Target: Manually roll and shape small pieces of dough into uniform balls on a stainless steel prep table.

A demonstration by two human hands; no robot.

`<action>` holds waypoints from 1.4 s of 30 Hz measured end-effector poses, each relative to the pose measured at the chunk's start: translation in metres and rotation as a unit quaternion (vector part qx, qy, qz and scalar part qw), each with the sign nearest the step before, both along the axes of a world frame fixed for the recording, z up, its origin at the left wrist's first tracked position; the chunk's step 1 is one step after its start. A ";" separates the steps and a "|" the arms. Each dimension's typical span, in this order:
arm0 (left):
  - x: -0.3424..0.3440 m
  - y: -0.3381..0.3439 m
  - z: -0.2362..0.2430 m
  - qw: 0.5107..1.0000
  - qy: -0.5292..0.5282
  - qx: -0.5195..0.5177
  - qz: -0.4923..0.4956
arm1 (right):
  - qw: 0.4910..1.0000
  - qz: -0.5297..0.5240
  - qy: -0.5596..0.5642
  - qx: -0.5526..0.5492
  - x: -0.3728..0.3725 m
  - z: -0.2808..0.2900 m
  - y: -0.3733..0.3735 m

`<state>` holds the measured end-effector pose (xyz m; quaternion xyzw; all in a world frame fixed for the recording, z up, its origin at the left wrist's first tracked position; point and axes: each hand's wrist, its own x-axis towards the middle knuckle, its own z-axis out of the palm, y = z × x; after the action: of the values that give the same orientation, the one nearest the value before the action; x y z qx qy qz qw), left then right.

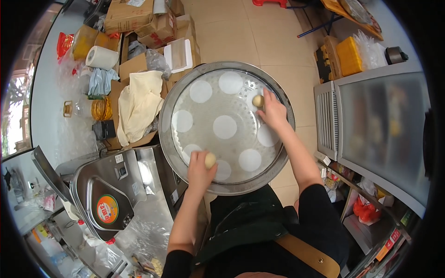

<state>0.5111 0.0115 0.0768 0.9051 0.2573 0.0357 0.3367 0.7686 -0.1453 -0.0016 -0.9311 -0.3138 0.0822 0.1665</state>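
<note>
In the head view a large round metal pan (213, 188) is in front of me, with several white paper circles (224, 127) spread over its perforated inner surface. My left hand (200, 170), low on the pan's left half, has its fingers closed round a pale dough ball (210, 160). My right hand (273, 109), at the upper right inside the rim, grips a second dough ball (258, 100) between thumb and fingers, over a paper circle. The papers beneath both balls are partly hidden by the hands and balls.
Cardboard boxes (127, 15) and a cream cloth (136, 104) lie at left. A steel machine (153, 206) stands lower left. At right are a frosted-door cabinet (375, 129) and yellow container (349, 55). A tiled floor (232, 34) lies beyond the pan.
</note>
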 end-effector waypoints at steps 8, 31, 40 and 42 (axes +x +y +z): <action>0.147 0.033 -0.061 0.998 0.019 0.044 -0.031 | 0.953 -0.123 0.117 0.252 -0.109 0.039 -0.095; 0.202 0.040 -0.087 0.992 0.051 0.111 -0.040 | 0.915 -0.252 0.123 0.290 -0.162 0.053 -0.173; -0.074 -0.026 -0.019 0.998 -0.029 -0.016 0.048 | 0.918 -0.095 0.191 0.336 -0.141 0.066 -0.094; -0.125 -0.047 -0.006 0.991 -0.036 -0.038 0.126 | 0.924 -0.047 0.200 0.322 -0.151 0.070 -0.066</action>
<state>0.3866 -0.0357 0.0709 0.8502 0.3580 0.1002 0.3728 0.6174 -0.2114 0.0680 -0.8050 -0.2396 0.1536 0.5205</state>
